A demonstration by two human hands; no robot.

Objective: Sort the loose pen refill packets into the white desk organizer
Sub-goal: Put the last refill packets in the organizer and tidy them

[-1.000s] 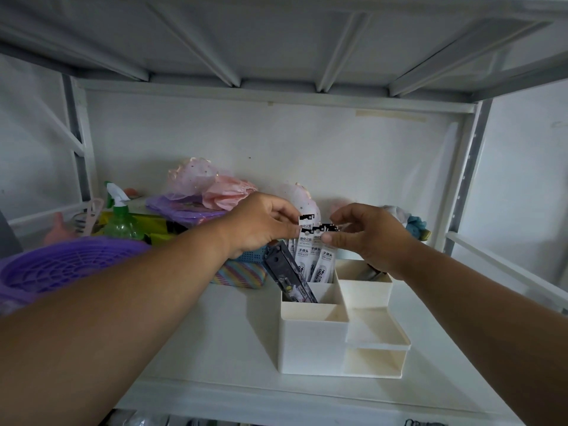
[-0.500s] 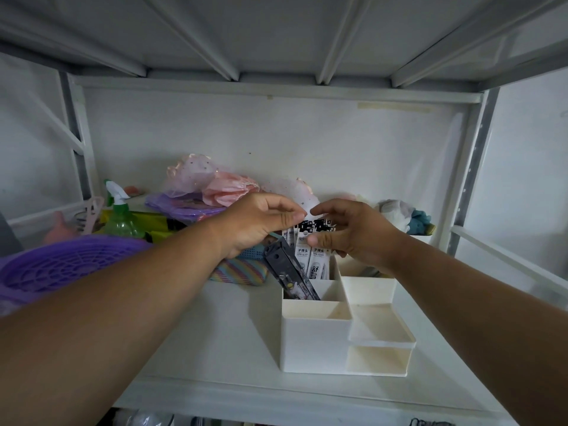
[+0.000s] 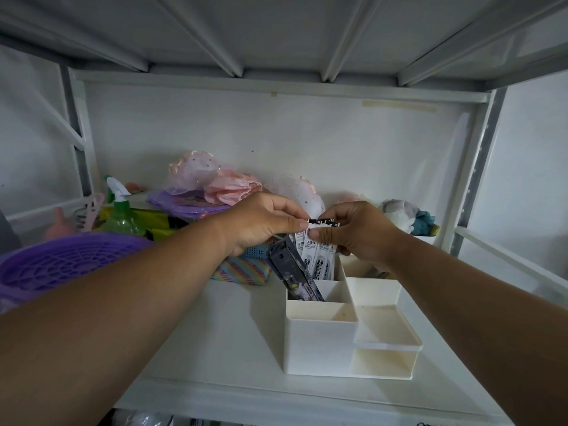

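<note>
While my left hand and right hand both pinch the tops of the white refill packets standing in the white desk organizer's back-left slot, they could splay sideways or snag that dark packet leaning alongside, honestly.

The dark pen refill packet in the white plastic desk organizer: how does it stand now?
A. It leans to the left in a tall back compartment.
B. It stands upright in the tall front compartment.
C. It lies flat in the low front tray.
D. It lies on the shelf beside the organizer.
A: the dark pen refill packet tilts leftward out of a tall rear compartment of the white plastic desk organizer, whose front compartments show nothing inside.
</note>
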